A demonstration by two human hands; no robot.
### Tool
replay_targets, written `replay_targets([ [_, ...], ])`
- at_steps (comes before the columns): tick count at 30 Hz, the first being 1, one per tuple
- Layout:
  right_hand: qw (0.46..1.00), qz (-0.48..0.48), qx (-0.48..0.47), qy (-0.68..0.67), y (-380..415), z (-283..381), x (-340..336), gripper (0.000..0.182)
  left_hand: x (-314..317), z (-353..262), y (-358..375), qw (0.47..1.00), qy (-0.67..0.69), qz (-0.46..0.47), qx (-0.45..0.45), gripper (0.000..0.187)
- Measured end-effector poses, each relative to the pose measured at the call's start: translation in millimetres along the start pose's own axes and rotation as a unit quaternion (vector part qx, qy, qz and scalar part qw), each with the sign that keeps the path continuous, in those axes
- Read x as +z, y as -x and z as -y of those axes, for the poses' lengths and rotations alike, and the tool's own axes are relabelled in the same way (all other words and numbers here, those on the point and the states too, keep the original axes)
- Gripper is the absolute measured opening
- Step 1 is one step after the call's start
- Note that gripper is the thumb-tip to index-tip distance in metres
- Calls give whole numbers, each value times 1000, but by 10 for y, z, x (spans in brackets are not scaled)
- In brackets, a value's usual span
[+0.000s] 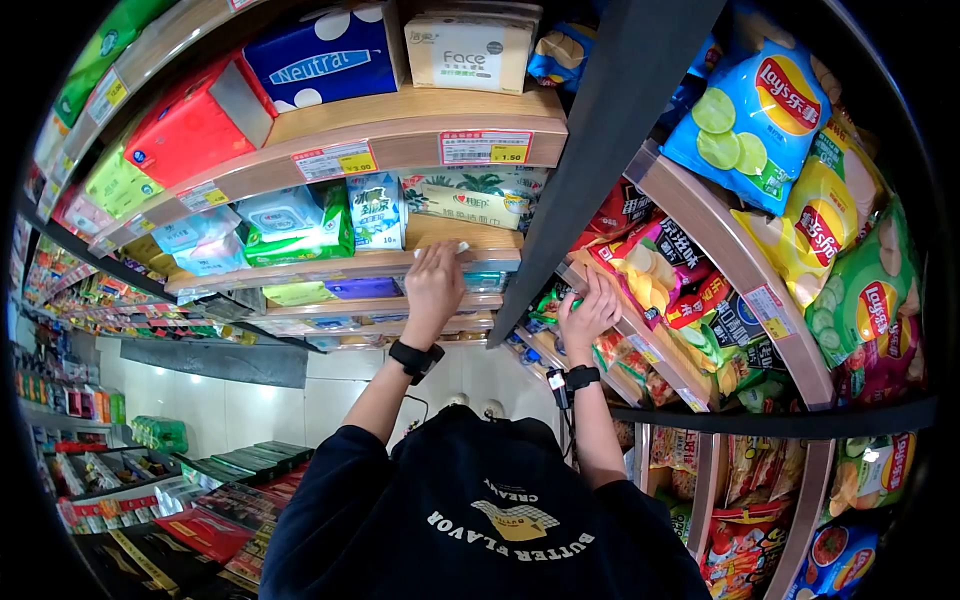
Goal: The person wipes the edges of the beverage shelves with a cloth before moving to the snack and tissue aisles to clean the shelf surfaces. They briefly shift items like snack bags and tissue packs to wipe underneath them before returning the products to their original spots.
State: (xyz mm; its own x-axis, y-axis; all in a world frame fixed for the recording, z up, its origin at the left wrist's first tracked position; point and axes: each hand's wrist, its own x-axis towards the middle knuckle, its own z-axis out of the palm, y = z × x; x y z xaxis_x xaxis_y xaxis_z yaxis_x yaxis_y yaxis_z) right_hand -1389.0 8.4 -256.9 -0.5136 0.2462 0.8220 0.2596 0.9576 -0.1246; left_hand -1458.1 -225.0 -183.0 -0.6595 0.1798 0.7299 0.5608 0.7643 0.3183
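My left hand (437,285) is closed at the edge of a wooden shelf (485,238), with a small white folded wipe (461,247) peeking out past the fingers. Just beyond it stand a blue-and-white tissue pack (377,212) and a wide cream-and-green face towel pack (468,200). My right hand (592,310) is at the front edge of the snack shelf to the right, fingers stretched out. Close to its fingertips lie colourful snack bags (645,270). A bit of green shows by its thumb.
A dark upright post (600,150) divides the two shelf units. Tissue boxes (320,55) stand on the upper left shelf. Chip bags (750,110) fill the right shelves. Stacked boxed goods (215,520) lie at lower left, beside the tiled floor (250,400).
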Motion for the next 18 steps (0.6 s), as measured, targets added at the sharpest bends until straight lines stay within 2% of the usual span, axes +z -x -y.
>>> replay_targets([
  [7,1000,-14,-4,15,27,-27,75,52,-131,155,10,1000,-12,-4,-25,22],
  [10,1000,-20,-7,21,31,-34,82,52,-92,161,12,999,-19,-28,-12,19],
  [18,999,-27,-4,21,35,-30,104,50,51,45,31,999,-25,-20,-13,21],
])
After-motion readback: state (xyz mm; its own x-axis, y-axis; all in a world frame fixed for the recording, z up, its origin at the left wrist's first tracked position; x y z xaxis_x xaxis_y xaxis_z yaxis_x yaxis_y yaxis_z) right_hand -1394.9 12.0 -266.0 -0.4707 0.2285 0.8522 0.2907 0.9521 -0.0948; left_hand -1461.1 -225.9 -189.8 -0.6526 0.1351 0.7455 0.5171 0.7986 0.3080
